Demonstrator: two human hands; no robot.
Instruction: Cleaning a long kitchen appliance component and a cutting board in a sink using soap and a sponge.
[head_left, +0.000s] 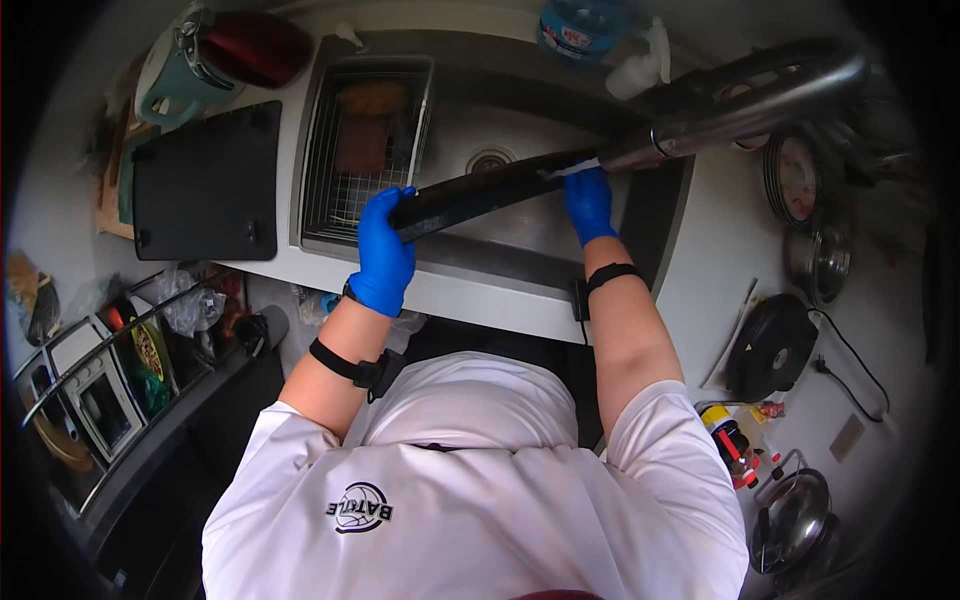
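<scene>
Over a stainless steel sink (517, 232), a long black panel (480, 191) slants up to the right, seen nearly edge-on. My left hand (386, 255), in a blue glove, grips its lower left end. Near the upper right end is my right hand (589, 199), also gloved in blue, with its fingertips partly hidden at the panel. A metal faucet spout (637, 148) reaches in from the right, close above that hand. Between spout and panel shows a white streak, perhaps water. The round drain (491, 159) lies partly behind the panel.
A wire basket (422, 127) in the sink's left side holds brown cloths or sponges. Left of it lie a black board (210, 184) and a pale green kettle (161, 82). A spray bottle (637, 67), stacked plates (795, 180) and a black round appliance (772, 349) stand right.
</scene>
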